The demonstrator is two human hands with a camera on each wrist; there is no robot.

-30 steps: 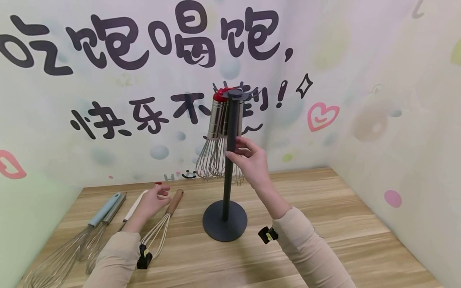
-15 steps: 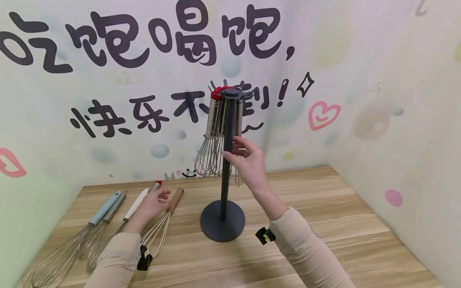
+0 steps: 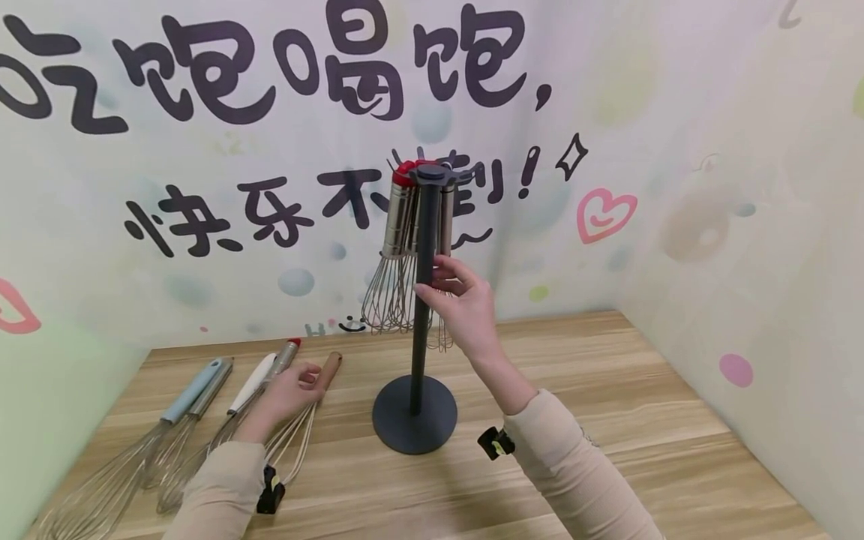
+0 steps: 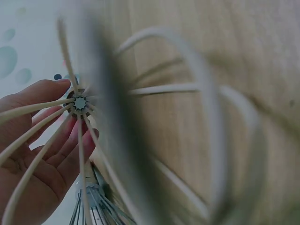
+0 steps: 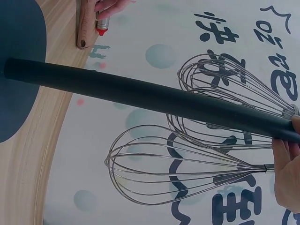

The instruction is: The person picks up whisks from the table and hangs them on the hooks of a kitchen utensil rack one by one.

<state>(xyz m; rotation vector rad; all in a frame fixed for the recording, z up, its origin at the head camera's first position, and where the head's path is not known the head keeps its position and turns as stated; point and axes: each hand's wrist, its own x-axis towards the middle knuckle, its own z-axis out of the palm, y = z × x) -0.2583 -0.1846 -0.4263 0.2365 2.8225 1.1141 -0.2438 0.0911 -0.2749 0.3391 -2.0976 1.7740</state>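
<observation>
My right hand (image 3: 471, 311) grips the upright pole of a dark rotating utensil stand (image 3: 415, 416), thumb in front and fingers behind. Several steel whisks (image 3: 398, 225) with red-tipped handles hang from hooks on the stand's far side. At the left, my left hand (image 3: 292, 394) pinches a wooden-handled whisk (image 3: 329, 369) low on its handle. In the left wrist view, this whisk's pale wires (image 4: 150, 91) fan out from the collar, with the left thumb and fingers (image 4: 77, 152) on either side. The right wrist view shows the pole (image 5: 140, 91) crossing in front of hanging whisk wires (image 5: 154, 164).
Left of the left hand lie a blue-handled whisk (image 3: 192, 391), a steel-handled whisk (image 3: 212, 386), a white-handled whisk (image 3: 253, 379) and a red-tipped steel whisk (image 3: 286, 356) on the wood-grain table (image 3: 594, 420). A printed backdrop (image 3: 688, 150) stands behind.
The left hand has moved down slightly onto the wooden handle, uncovering the red-tipped steel whisk beside it. The right hand stays on the pole; the stand appears slightly further left.
</observation>
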